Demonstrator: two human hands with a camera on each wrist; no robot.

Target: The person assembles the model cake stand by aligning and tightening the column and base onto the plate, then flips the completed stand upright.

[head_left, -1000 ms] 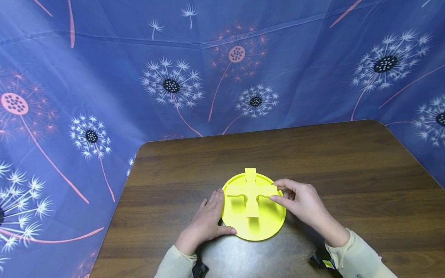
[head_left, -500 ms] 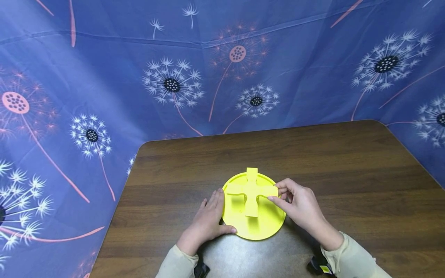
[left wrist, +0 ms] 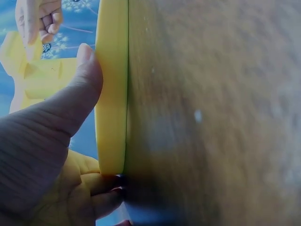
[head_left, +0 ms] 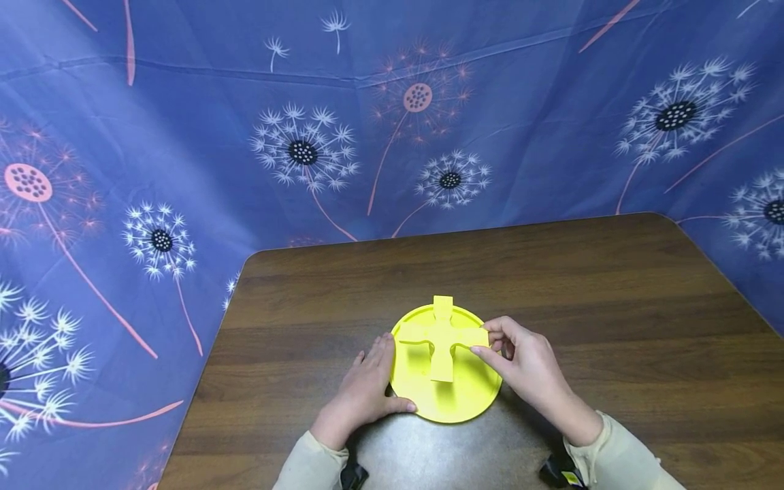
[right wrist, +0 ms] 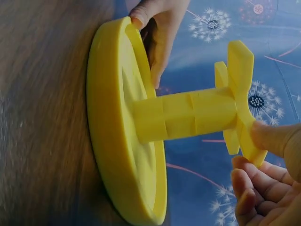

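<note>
A yellow plastic stand sits on the table in the head view, with a round rimmed base (head_left: 450, 408) and a four-armed cross top (head_left: 442, 337). In the right wrist view a thick stepped column (right wrist: 183, 115) joins the two. My left hand (head_left: 361, 391) holds the base's left edge, fingers along the side and thumb at the near rim; the left wrist view has that thumb (left wrist: 84, 80) against the base's outer wall (left wrist: 112, 127). My right hand (head_left: 535, 364) pinches the end of the cross's right arm between thumb and fingers.
The brown wood-grain table (head_left: 551, 279) reaches back to a blue dandelion-print cloth (head_left: 520, 136) hanging behind it and along its sides. Dark wrist devices sit under both sleeves, the right one (head_left: 559, 471) with a yellow label.
The cross top has turned very slightly clockwise, its far arm shifting right and its near arm left. My right hand and sleeve have moved a little left; the left hand stays put.
</note>
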